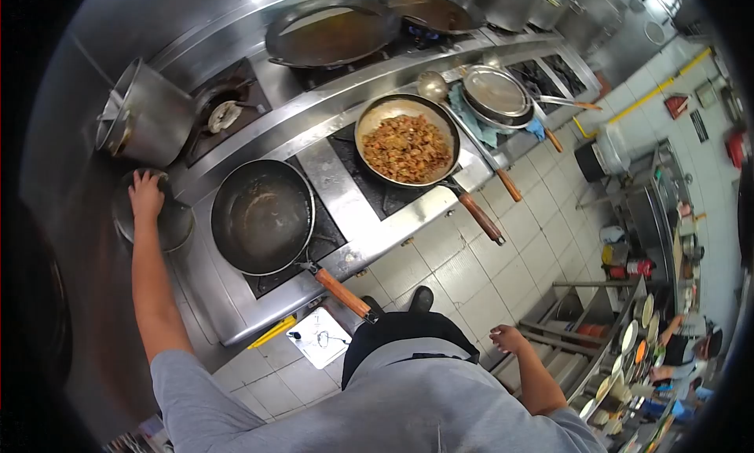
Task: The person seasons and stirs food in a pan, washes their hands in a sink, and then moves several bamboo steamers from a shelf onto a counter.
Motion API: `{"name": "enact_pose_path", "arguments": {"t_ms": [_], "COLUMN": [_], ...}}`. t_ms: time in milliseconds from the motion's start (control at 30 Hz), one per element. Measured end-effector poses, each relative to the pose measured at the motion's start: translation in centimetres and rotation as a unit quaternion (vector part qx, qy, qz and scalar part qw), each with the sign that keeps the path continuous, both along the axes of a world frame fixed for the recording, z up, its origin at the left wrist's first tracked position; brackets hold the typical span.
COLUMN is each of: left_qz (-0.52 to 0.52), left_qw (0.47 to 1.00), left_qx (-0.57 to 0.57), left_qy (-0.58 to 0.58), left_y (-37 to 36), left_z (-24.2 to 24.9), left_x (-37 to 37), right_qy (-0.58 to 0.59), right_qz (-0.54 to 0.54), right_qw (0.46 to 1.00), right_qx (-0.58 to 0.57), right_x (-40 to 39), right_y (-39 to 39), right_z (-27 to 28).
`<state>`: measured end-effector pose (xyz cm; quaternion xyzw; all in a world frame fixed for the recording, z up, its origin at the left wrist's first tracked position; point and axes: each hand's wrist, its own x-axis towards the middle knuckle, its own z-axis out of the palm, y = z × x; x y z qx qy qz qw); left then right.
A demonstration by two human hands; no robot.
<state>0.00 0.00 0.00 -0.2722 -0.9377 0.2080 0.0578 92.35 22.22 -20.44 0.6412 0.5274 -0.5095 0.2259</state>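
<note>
At the far left, my left hand (146,192) lies with its fingers spread on the top of a dark round pot or lid (174,224). My right hand (506,339) hangs in the air over the floor at my right side, its fingers loosely bent and nothing visible in them. Close to my left arm, a dark frying pan (261,216) with a wooden handle sits on a burner, its inside bare but for brownish marks. Another pan (448,173) on the burner to the right holds chopped browned food (407,148).
A tall metal pot (153,115) stands behind my left hand. Two wide pans of dark liquid (330,35) are on the back burners. A ladle (432,85) and a strainer (496,90) lie at the right. Both wooden handles overhang the stove's front edge. A person (691,351) stands far right.
</note>
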Motion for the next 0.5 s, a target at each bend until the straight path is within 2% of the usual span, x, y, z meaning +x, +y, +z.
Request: {"name": "enact_pose_path", "arguments": {"t_ms": [67,100,167,200,233,267,300,333,367,400,433,467,500], "left_qz": [0.014,0.019,0.035,-0.020,-0.175,-0.211,-0.231,-0.243,-0.207,-0.160,-0.202,-0.292,-0.279], "left_qw": [1.000,0.999,0.998,0.996,0.963,0.941,0.916,0.875,0.834,0.796,0.694,0.689,0.616], "left_qx": [-0.006,0.031,0.037,0.088,0.191,0.249,0.320,0.419,0.508,0.569,0.645,0.602,0.651], "left_qy": [-0.019,-0.033,-0.035,0.002,0.073,0.089,0.070,0.011,-0.053,-0.134,-0.248,-0.278,-0.344], "left_y": [-2.8,0.1,-0.1,-0.2,-2.2,-2.1,-0.9,-0.7,-0.1,0.1,-0.5,-1.2,-0.1], "left_z": [-0.5,-3.7,-0.9,-0.3,-2.8,-2.8,-0.1,1.4,4.1,6.4,6.4,6.7,7.1], "left_x": [-1.4,-0.9,1.5,1.8,-1.4,-1.8,1.9,4.4,10.0,14.7,17.5,19.8,22.8], "right_qy": [-0.039,-0.046,-0.050,-0.072,-0.103,-0.046,-0.059,-0.022,-0.002,0.007,0.004,0.004,-0.012], "right_qz": [-0.041,-0.051,-0.047,0.030,0.099,0.280,0.053,0.041,-0.010,-0.019,-0.056,-0.090,-0.118], "right_qw": [0.993,0.996,0.996,0.997,0.988,0.934,0.974,0.956,0.953,0.927,0.919,0.907,0.899], "right_qx": [-0.100,-0.061,-0.064,-0.006,0.052,0.217,0.212,0.290,0.304,0.374,0.391,0.411,0.422], "right_x": [3.9,5.1,4.7,3.8,3.5,3.8,3.1,3.0,1.8,1.2,1.8,3.1,4.7], "right_y": [-3.3,1.7,0.4,0.5,1.0,1.3,2.0,2.5,2.9,3.0,2.8,2.6,2.3], "right_z": [-1.6,-0.7,1.0,1.2,1.8,2.9,3.8,5.2,8.3,11.5,13.6,15.6,17.7]}}
